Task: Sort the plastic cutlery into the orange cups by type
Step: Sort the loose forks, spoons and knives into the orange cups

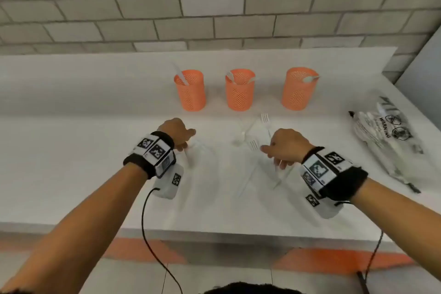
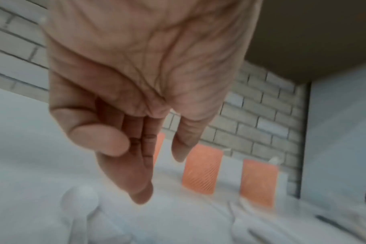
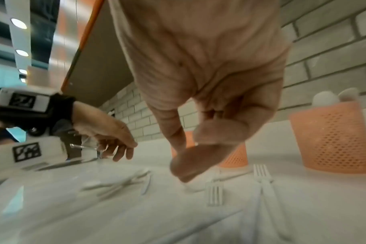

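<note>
Three orange mesh cups stand in a row at the back of the white counter: the left cup holds a knife, the middle cup forks, the right cup spoons. Loose white forks and a spoon lie in front of them. My left hand hovers low over a white spoon, fingers relaxed and holding nothing. My right hand hangs over the pile with loosely curled fingers, just above two forks; nothing shows in its grasp.
A clear plastic bag printed with a warning lies at the right end of the counter. A brick wall rises behind the cups. The counter's front edge runs below my wrists. More white cutlery lies between my hands.
</note>
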`<state>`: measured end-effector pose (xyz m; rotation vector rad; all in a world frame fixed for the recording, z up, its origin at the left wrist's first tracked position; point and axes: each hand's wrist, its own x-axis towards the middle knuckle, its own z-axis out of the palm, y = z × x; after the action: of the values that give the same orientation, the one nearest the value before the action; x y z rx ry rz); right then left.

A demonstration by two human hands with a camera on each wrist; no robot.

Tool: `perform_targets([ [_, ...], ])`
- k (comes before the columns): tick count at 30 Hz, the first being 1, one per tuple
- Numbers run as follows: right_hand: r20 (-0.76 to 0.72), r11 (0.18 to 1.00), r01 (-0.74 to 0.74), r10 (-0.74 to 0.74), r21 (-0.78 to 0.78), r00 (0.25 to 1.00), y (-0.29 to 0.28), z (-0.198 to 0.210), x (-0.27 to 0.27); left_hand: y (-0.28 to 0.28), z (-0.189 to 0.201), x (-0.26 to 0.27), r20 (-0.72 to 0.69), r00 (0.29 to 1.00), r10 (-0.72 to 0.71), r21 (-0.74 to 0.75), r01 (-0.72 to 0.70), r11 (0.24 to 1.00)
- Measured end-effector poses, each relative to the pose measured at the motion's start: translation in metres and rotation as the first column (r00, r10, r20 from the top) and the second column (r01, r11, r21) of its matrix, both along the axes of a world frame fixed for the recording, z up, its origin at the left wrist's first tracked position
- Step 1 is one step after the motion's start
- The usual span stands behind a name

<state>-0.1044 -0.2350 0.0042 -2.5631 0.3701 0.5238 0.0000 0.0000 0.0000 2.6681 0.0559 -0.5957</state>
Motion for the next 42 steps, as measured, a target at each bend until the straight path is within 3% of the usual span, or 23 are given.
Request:
perform_targets([
  [6, -0.006, 0.973, -0.037, 0.037, -0.229, 0.999, 0.038, -0.033, 0.019, -0.020, -0.022, 0.024, 0.087, 0.993, -0.078, 0.181, 0.061, 0.982],
  [10, -0.026, 0.966, -0.018, 0.012, -0.260, 1.000, 0.046, -0.045, 0.017, -0.020, -0.037, 0.027, 0.101, 0.956, -0.276, 0.406, 0.213, 0.889],
  [13, -0.029, 0.969, 0.046, -0.055, -0.244, 0.998, 0.047, -0.054, 0.017, -0.024, -0.046, 0.034, 0.109, 0.939, -0.328, 0.440, 0.250, 0.863],
  [17, 0.010, 0.970, 0.149, -0.150, -0.193, 0.989, 0.047, -0.061, 0.019, -0.038, -0.048, 0.032, 0.152, 0.940, -0.307, 0.359, 0.236, 0.903],
  [21, -0.003, 0.972, 0.194, -0.196, -0.131, 0.981, 0.049, -0.062, 0.020, -0.049, -0.048, 0.029, 0.094, 0.965, -0.246, 0.259, 0.215, 0.942],
  [24, -0.025, 0.964, 0.261, -0.263, -0.057, 0.964, 0.047, -0.063, 0.020, -0.053, -0.046, 0.030, -0.004, 0.991, -0.135, 0.065, 0.135, 0.989],
  [26, -0.079, 0.941, 0.332, -0.326, 0.070, 0.942, 0.046, -0.066, 0.018, -0.054, -0.047, 0.028, -0.068, 0.994, -0.089, -0.073, 0.084, 0.994],
  [30, -0.243, 0.810, 0.484, -0.422, 0.331, 0.873, 0.037, -0.063, 0.006, -0.057, -0.043, 0.014, -0.204, 0.979, -0.025, -0.322, -0.043, 0.946],
  [33, -0.359, 0.660, 0.594, -0.474, 0.460, 0.804, 0.033, -0.056, -0.007, -0.057, -0.041, -0.010, -0.270, 0.960, -0.068, -0.439, -0.060, 0.896],
  [38, -0.351, 0.705, 0.523, -0.392, 0.479, 0.850, 0.032, -0.050, -0.013, -0.055, -0.050, -0.049, -0.251, 0.930, -0.267, -0.513, 0.106, 0.852],
  [42, -0.209, 0.696, 0.443, -0.399, 0.565, 0.893, 0.039, -0.040, -0.008, -0.058, -0.043, -0.070, -0.253, 0.871, -0.422, -0.591, 0.206, 0.780],
])
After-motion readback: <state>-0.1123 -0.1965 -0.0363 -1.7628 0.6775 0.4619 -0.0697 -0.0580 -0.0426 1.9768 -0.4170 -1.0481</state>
